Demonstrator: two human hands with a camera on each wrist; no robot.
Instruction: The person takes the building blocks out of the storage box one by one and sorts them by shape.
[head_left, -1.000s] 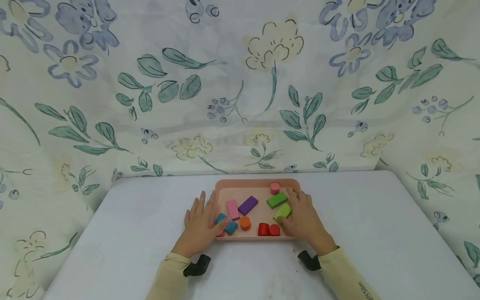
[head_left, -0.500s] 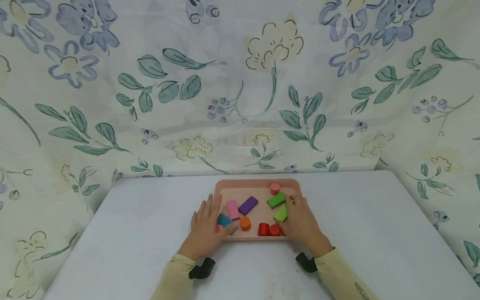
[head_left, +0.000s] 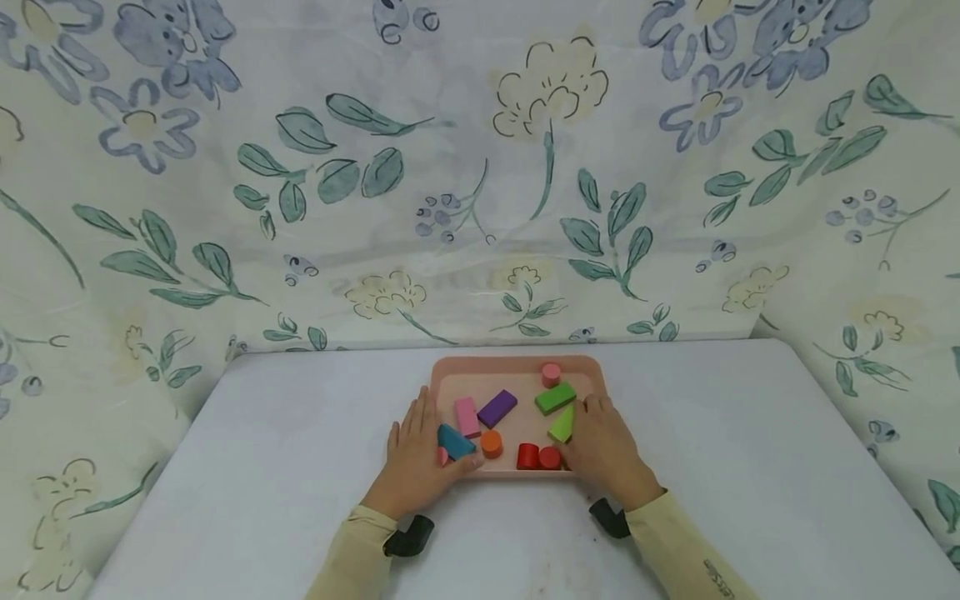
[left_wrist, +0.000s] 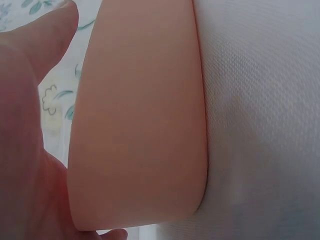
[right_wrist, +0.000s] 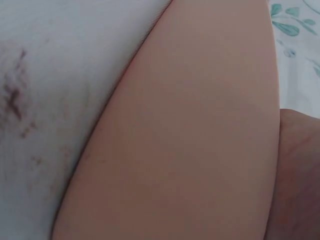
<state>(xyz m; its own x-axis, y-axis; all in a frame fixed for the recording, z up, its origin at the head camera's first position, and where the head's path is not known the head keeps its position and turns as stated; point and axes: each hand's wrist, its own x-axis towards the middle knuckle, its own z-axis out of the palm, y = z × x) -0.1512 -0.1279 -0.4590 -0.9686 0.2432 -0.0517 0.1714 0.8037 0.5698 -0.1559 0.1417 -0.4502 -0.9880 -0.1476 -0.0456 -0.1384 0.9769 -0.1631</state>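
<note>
Tray — probably light, stiff; its purple block may slide. Hold both ends, beside left hand (thumb spread) and right hand (grip undeterminable).

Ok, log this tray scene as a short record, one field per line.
Tray: peach tray, on white table
Left hand: left hand at tray's left side, thumb beside blue block
Right hand: right hand at tray's right side, partly hiding light green block; grip unclear
Other blocks: pink block, purple block, green block
Cylinders: orange cylinder, two red cylinders, coral cylinder
</note>
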